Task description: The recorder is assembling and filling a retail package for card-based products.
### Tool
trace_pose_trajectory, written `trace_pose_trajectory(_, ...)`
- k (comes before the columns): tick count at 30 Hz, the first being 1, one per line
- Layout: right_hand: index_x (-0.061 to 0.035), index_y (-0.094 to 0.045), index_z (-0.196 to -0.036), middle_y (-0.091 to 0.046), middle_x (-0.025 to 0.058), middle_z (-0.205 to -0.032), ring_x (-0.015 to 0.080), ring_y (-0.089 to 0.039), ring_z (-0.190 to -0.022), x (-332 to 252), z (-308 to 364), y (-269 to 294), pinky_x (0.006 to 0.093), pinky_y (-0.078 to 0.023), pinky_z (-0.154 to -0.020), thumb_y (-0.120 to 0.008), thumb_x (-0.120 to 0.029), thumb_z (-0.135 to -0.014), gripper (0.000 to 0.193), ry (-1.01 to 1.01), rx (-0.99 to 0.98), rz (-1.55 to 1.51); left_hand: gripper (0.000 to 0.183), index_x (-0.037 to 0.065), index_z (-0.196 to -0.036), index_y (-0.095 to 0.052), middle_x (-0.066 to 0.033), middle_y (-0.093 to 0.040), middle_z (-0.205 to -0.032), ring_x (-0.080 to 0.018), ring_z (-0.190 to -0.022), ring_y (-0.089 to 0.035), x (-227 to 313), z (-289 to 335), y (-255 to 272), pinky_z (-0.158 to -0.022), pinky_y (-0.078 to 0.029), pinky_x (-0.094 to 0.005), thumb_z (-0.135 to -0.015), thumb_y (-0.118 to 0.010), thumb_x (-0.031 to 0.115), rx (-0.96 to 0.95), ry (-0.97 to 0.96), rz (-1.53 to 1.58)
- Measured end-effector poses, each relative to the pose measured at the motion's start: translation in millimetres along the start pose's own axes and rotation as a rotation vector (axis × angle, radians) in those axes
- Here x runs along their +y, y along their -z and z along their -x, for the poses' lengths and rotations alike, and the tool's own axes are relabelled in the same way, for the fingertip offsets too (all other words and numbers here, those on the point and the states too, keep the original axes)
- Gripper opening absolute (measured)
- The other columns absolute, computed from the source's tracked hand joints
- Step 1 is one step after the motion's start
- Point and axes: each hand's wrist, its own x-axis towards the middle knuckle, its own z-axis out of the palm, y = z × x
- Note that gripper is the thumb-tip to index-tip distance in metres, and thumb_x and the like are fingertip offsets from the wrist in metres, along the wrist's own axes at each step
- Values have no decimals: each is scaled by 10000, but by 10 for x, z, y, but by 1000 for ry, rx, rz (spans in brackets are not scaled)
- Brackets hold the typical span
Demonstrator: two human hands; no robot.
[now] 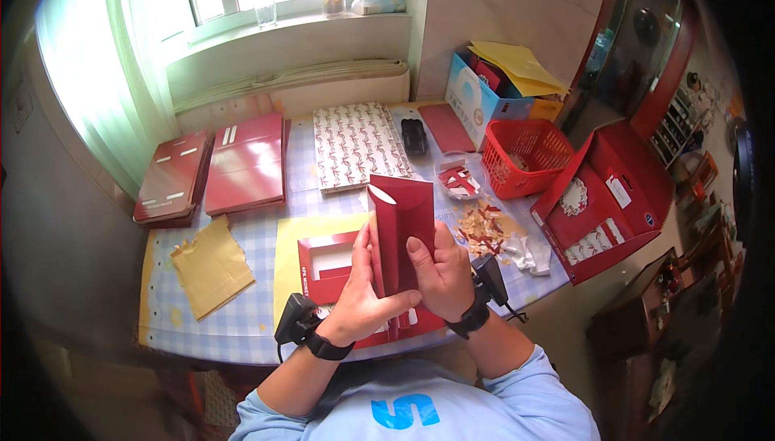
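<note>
A dark red folded cardboard piece [416, 207], like a small carton or sleeve, stands upright between my two hands over the table's front edge. My left hand [355, 304] is closed round its left side, thumb across the lower front. Gripping the right side is my right hand [444, 280], its thumb pressed on the front face. The card's top edge bows, leaving a gap between its layers. Behind my left hand lies a red cardboard frame with a rectangular window [307, 251], on a yellow sheet [287, 235]. More red card shows beneath my wrists, partly hidden.
Stacks of red card [246, 158] lie at the left, near a torn brown paper [211, 267]. A patterned sheet [355, 138] and black case [414, 137] lie behind. Rightward are a red basket [529, 187], paper scraps [482, 227], an open red box [601, 175] and a filled carton [508, 108].
</note>
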Motion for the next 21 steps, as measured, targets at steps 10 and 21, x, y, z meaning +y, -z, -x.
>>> trace_pose_trajectory(10,20,-535,-1263,-673,178,-1049,257,-648,-984,-1,-204,110,344,-495,-856,-455,-365,-1010,468,-146,-423,-303,851,58,-1445,-222,-116,-489,-1318,-223,-1207,-513,147,11,92,-1015,-441,-364,-749,-712,32,166,67,187)
trace_pose_trajectory(21,9,-711,-904,-701,198,-843,310,-686,-833,1239,-2093,798,395,-531,-784,-691,-306,-797,333,-201,-72,802,356,13,-1071,-562,-55,-586,-688,-144,-550,-580,149,-97,1176,-444,-476,-250,-832,-648,261,531,15,181)
